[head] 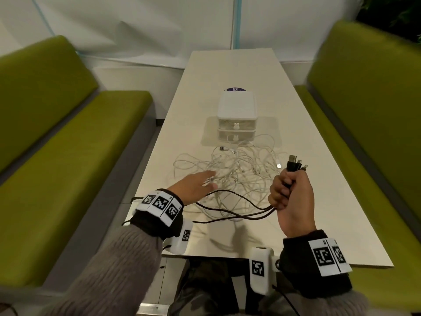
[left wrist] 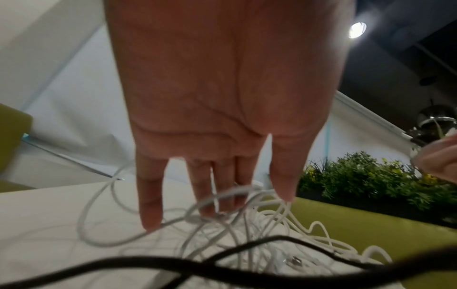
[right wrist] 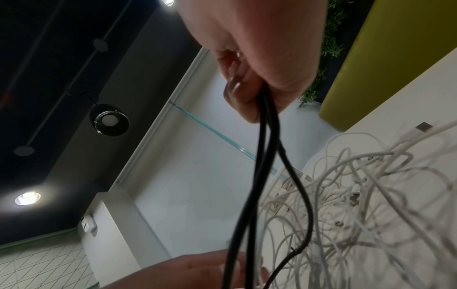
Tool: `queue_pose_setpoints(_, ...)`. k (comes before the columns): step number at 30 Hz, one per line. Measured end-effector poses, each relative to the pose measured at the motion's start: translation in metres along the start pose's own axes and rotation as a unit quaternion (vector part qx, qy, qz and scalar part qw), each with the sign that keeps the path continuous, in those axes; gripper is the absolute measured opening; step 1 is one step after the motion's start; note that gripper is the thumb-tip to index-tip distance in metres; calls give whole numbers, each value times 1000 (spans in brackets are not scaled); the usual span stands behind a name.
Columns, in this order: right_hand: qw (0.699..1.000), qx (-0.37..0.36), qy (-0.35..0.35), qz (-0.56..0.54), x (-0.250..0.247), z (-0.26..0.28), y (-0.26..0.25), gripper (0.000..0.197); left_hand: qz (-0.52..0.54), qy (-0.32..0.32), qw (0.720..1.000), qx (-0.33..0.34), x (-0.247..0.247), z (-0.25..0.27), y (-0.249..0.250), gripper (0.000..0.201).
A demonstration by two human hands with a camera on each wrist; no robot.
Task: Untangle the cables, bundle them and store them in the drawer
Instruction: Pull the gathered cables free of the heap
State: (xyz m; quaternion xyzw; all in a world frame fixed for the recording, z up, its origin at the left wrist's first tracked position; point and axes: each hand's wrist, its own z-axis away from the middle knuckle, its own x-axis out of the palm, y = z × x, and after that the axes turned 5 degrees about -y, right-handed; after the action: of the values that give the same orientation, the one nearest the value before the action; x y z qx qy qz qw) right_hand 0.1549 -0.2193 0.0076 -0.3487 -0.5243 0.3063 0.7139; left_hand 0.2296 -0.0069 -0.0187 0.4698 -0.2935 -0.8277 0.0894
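A tangle of white cables (head: pixel 239 172) (left wrist: pixel 247 224) (right wrist: pixel 358 195) lies on the table in front of a small white two-drawer box (head: pixel 237 117), both drawers closed. My right hand (head: pixel 289 190) (right wrist: pixel 249 78) is raised at the right and grips several black cables (head: pixel 239 208) (right wrist: pixel 262 176) just below their plugs (head: pixel 295 164), which stick up above the fist. The black cables trail left across the table's near part (left wrist: pixel 173 267). My left hand (head: pixel 196 181) (left wrist: pixel 217 185) reaches flat, fingers straight, over the left side of the white tangle, fingertips among the loops.
The long beige table (head: pixel 227 71) runs away from me between two green benches (head: pixel 68 144) (head: pixel 369 110). A purple round sticker (head: pixel 234 89) shows behind the drawer box. A white wall closes the far end; plants (left wrist: pixel 371 176) stand behind the right bench.
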Motion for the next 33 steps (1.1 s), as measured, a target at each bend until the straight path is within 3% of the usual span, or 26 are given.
queue_pose_setpoints(3,1000,5,-5,7,2,0,3,27,-53,-83,994,46,3,-6,9,45)
queue_pose_setpoints(7,1000,14,-18,15,3,-2,9,26,-55,-82,993,71,-11,-3,11,41)
queue_pose_setpoints(9,1000,14,-17,19,1,-3,10,26,-30,-31,997,56,-30,3,8,39)
queue_pose_setpoints(11,1000,13,-12,17,-2,-5,9,27,-9,60,997,41,-58,11,6,29)
queue_pose_setpoints(14,1000,14,-5,16,-4,-7,9,27,-16,229,972,38,-99,16,-4,13)
queue_pose_setpoints(16,1000,19,-4,17,-4,-8,11,27,-10,272,962,31,-115,9,-15,12)
queue_pose_setpoints(21,1000,22,-1,22,-4,-9,11,27,-50,167,985,14,-115,-29,-32,6)
queue_pose_setpoints(27,1000,22,7,21,-8,-11,9,26,-118,-7,991,-68,-91,-66,-34,26)
queue_pose_setpoints(30,999,25,10,20,-9,-13,11,26,-53,-43,991,-114,-84,-75,-45,24)
queue_pose_setpoints(33,999,26,12,19,-10,-15,13,27,41,-28,997,-67,-84,-75,-45,20)
